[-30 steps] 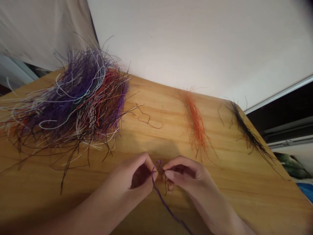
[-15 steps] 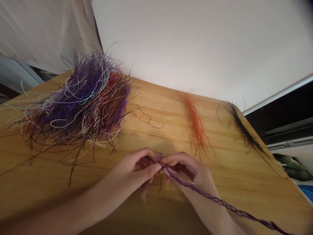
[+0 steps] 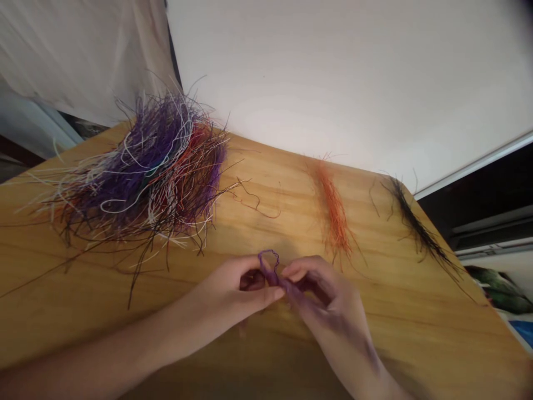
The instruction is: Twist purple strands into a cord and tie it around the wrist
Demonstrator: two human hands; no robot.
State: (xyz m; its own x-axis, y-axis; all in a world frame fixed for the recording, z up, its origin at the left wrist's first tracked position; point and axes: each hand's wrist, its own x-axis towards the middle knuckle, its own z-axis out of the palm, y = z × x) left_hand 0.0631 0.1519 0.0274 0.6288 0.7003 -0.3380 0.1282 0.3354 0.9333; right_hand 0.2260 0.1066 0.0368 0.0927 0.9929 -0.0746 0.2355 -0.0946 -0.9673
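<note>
Pale curtain (image 3: 83, 50) at 10 o'clock, white wall (image 3: 333, 72) at 12, wooden table (image 3: 416, 294) toward 6, green item (image 3: 495, 286) at 4.

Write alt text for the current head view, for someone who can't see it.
A person's left hand pinches a looped purple cord over a wooden table, the right hand close beside it, its grip unclear. A large tangle of multicoloured strands lies at left; an orange bundle and a black bundle lie towards the right.

Wooden table (image 3: 383, 261) (coloured strands (image 3: 166, 172) atop)
</note>
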